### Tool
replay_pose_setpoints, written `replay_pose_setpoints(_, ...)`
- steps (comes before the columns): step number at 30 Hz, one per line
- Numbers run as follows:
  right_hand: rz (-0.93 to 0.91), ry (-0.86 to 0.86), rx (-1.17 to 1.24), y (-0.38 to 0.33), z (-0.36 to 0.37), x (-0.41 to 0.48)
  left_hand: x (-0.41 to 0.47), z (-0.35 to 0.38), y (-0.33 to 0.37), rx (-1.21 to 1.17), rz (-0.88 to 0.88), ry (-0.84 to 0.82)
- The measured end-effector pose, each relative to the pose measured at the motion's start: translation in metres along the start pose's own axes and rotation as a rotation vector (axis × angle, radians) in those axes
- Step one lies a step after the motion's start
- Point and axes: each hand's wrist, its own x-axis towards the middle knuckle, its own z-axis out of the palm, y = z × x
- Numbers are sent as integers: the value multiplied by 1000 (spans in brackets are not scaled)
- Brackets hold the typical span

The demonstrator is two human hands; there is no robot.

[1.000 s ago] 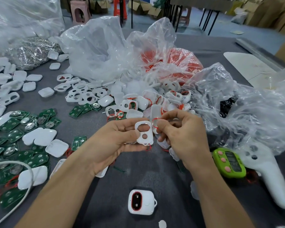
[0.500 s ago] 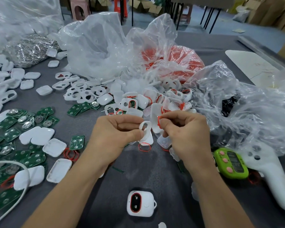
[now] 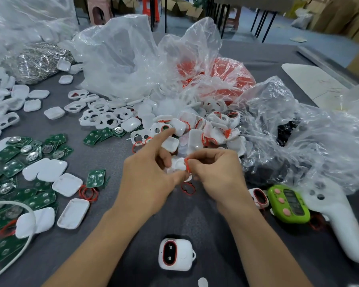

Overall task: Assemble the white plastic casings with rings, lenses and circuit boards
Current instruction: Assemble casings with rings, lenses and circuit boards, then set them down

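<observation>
Centre of frame: the left hand [image 3: 147, 175] holds a white casing [image 3: 177, 165] pinched between thumb and fingers, its index finger now lifted and pointing toward the parts heap above. Half a second ago that finger was curled down on the piece. The casing has also turned; a second ago its two openings faced the camera, and now it is largely hidden between the hands, showing only a pale edge.

The right hand [image 3: 216, 172] has its grip closed on a red ring [image 3: 186, 164], fingertips pressing it against the casing's right edge. The ring was held clear of the casing earlier and is now in contact with it. Judgement: seating of the ring is under way, not finished (whether it sits in its groove cannot be told from here).

Lower centre of the frame, one assembled casing [image 3: 175, 254] with a red ring fitted lies on the grey desk [image 3: 120, 251]. A loose red ring [image 3: 188, 187] lies just below the hands. Green circuit boards [image 3: 19, 168] are spread at left, unused for this unit. The pile of white casings [image 3: 195, 129] sits above the hands, beside a clear bag of red rings [image 3: 226, 79] at upper centre.

Remaining for this unit, as judged: lens and board.
</observation>
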Motion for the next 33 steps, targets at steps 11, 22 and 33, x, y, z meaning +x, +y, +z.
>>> replay_pose_setpoints(11, -166, 121, -140, -3, -9, 0, 8, -10, 0, -532, -294, -77)
replay_pose_setpoints(22, -496, 216, -500, -6, 3, -16, 5, -4, -1, -535, -279, -92)
replay_pose_setpoints(33, -596, 192, -458, -6, 2, -17, 8, -9, -4, -715, -363, -154)
